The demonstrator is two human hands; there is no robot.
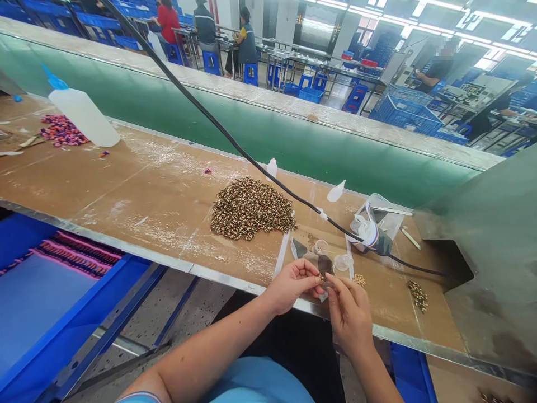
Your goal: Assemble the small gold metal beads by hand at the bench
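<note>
The relation that matters is between the two sets of fingertips: a small dark-and-gold piece [321,276] sits in the narrow space where they meet, just off the tips of the left hand [292,286] towards the right hand [350,313]. Both hands are about equally near it, over the near edge of the bench [168,184]. The piece is too small and too covered to tell its long axis

The left hand appears to be pinching the piece between thumb and fingertips, palm turned inward. The right hand comes in from the other side, forefinger reaching towards the piece and thumb below; whether it grips the piece or only touches it, I cannot tell

Around them, the large pile of similar pieces [251,210] lies ahead and to the left, nearer the left hand and well apart from it. Pale beads [359,279] lie just beyond the right hand's knuckles, and a small heap of dark-and-gold pieces [418,296] lies farther out on its right. A clear round cup [343,262] rests on the bench ahead of the fingertips
</note>
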